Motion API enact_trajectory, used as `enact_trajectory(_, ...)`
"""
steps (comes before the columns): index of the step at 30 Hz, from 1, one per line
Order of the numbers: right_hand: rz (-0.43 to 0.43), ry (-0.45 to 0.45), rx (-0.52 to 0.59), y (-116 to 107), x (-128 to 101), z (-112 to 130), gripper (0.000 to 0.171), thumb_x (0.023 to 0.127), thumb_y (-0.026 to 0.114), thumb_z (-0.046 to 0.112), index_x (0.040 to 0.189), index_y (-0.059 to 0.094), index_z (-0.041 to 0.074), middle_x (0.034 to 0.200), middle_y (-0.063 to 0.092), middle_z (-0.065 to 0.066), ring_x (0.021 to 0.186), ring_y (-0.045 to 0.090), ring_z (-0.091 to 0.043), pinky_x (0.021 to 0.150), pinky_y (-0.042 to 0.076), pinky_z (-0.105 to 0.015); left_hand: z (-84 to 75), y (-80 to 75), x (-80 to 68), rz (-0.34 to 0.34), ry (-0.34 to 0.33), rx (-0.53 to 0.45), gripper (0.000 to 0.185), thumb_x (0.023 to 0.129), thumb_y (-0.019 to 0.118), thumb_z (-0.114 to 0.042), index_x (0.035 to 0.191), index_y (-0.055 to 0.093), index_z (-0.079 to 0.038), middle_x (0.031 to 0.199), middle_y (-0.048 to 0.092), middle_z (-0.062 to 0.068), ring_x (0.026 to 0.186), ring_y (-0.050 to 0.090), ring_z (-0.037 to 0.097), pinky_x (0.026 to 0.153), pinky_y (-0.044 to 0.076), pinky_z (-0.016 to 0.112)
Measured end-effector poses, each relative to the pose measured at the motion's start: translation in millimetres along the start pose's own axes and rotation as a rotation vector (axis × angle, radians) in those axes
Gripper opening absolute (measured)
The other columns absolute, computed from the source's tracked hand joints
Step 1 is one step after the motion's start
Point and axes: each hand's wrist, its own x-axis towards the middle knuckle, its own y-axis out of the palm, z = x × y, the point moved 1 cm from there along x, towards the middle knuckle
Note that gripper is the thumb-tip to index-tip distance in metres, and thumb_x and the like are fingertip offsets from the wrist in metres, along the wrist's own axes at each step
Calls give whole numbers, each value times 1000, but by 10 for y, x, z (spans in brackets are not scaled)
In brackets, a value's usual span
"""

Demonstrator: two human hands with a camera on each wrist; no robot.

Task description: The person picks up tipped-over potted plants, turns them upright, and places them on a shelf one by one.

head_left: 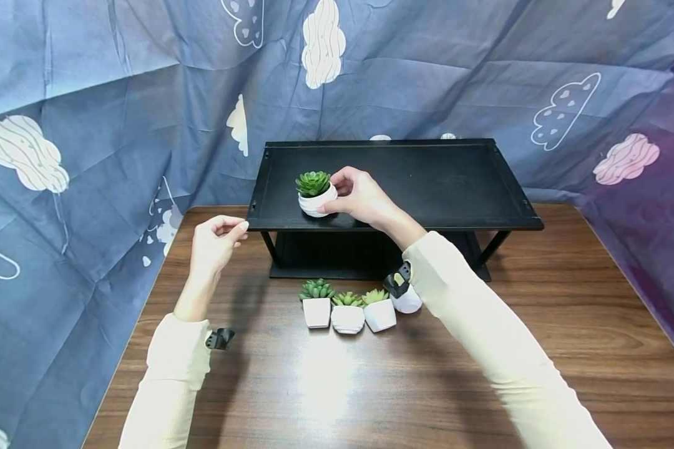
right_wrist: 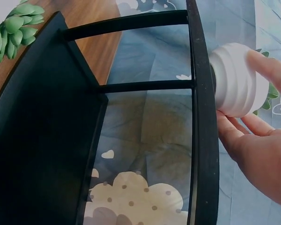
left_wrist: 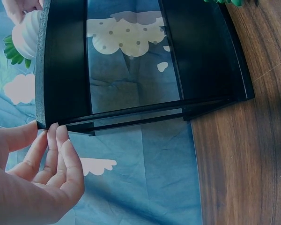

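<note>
I saw the right hand [head_left: 362,198] grasping a potted succulent [head_left: 314,187] near the black shelf's [head_left: 427,181] front-left corner, which the left hand [head_left: 213,243] pinched.

Five potted succulents [head_left: 317,202] in all: one plant on the upper board [head_left: 438,181], four plants [head_left: 347,317] on the worktop [head_left: 269,386] (one of those partly hidden behind a wrist). White pots, likewise five. One black rack [head_left: 326,254], two boards. Two hands, one left hand [head_left: 214,244], one right hand [head_left: 362,198]. Two pale sleeves [head_left: 171,374]. Two black wrist pieces [head_left: 220,338]. One worktop.
</note>
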Motion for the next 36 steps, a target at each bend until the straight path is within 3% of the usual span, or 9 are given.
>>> enact_trajectory(10,-10,44,-42,15,21,10,47,70,77,5,111,54,-3,100,55,-12,90,54,-23,72,44,-27,12,-4,3,-5,-4,9,19,83,63,-1,95,62,14,71,65,-1,59,60,3,55,48,14)
enact_trajectory(16,-6,49,-31,17,25,-1,49,70,77,5,113,54,-3,102,56,-13,91,55,-23,73,45,-28,9,-3,4,-1,-1,5,19,83,63,-1,95,62,14,66,61,-10,58,60,2,54,47,14)
enact_trajectory(22,12,45,-37,51,36,20,51,72,76,6,117,54,-2,107,57,-13,93,55,-23,75,46,-29,6,-6,0,1,-4,3,19,83,63,-1,96,62,12,67,62,-10,58,59,1,55,47,14)
enact_trajectory(36,-4,25,-22,135,82,30,42,73,74,5,111,58,-3,99,60,-13,86,56,-20,71,46,-25,5,-1,-1,3,-7,-7,19,83,63,-1,96,61,14,64,60,-16,59,61,3,55,47,14)
